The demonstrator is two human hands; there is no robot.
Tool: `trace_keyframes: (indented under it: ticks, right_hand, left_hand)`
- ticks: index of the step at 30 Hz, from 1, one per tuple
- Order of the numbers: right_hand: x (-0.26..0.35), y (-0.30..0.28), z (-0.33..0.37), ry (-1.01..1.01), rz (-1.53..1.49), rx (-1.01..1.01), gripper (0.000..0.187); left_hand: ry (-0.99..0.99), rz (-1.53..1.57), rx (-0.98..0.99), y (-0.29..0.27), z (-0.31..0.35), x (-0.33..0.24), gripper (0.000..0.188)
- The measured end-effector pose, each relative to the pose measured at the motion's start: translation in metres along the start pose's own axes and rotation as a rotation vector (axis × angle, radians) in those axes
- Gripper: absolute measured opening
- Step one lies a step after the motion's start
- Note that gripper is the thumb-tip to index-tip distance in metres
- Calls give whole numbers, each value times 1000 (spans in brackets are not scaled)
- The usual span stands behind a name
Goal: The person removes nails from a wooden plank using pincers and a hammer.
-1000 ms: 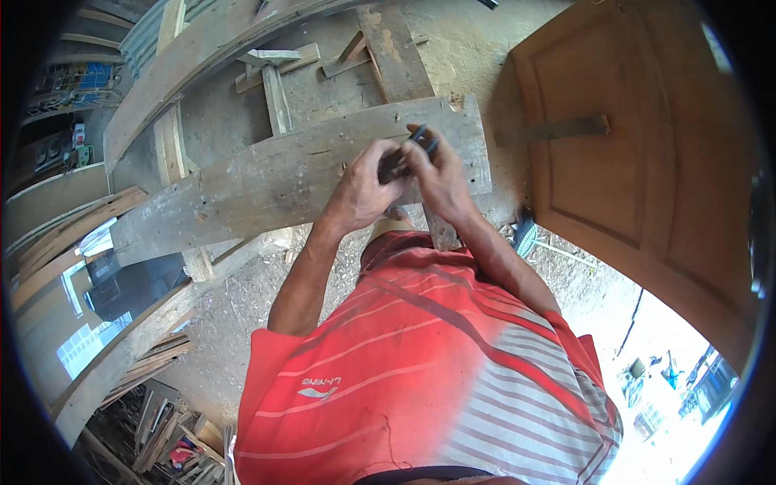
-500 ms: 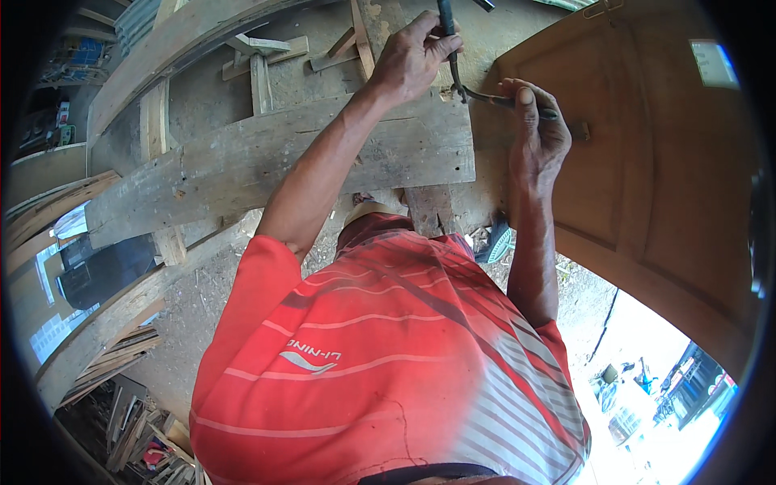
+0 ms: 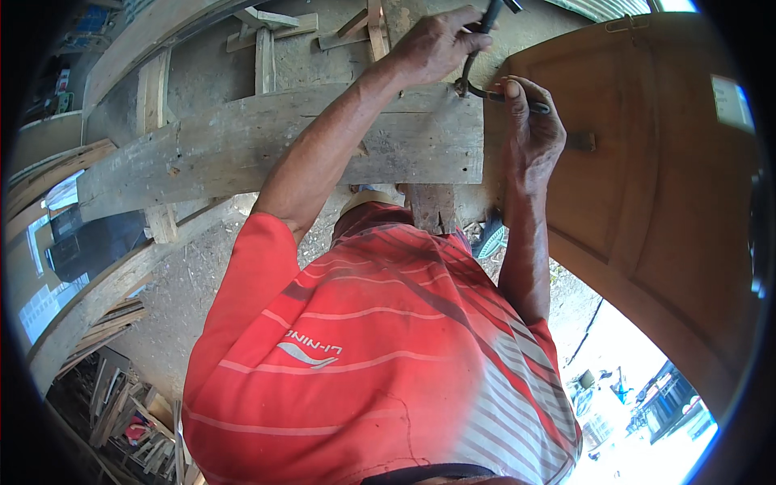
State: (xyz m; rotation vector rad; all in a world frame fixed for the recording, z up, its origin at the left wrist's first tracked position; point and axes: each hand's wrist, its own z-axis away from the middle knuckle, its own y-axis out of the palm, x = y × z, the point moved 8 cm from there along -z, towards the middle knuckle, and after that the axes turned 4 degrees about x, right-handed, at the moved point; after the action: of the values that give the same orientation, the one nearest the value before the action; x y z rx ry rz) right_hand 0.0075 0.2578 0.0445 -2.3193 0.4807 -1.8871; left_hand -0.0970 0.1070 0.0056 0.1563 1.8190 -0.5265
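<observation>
My left hand (image 3: 440, 47) grips a dark bar (image 3: 470, 69) over the far right end of a weathered plank (image 3: 283, 149). A short dark piece (image 3: 512, 6) shows at the bar's upper end. Thumb upward, my right hand (image 3: 535, 133) closes on a curved black handle (image 3: 489, 95), just right of the plank's end. Bar and handle meet at the plank's far edge; whether they are one tool, I cannot tell. Whatever lies between them there is too small to make out.
A large brown panelled wooden door (image 3: 638, 153) stands close on the right, with a metal latch (image 3: 627, 26). Timber frame pieces (image 3: 265, 61) lie beyond the plank. Scrap wood (image 3: 121, 412) is heaped at lower left. A dark, flat-looking object (image 3: 101, 246) is at left.
The upper end of the bar has tilted to the right, and my left hand has shifted right with it. My right hand has moved slightly left, still on the curved handle.
</observation>
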Motion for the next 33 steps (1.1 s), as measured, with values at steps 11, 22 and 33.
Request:
trace_keyframes:
  ticks: [11,22,33]
  right_hand:
    - [18,5,-29,-164,6,-57,60]
    - [14,42,-36,-253,-93,7,51]
    - [8,53,-50,-316,-152,25,38]
  left_hand:
    - [314,-220,0,12,10,-34,34]
    - [184,8,-30,1,24,-20,29]
    - [-56,-577,-245,-27,68,41,36]
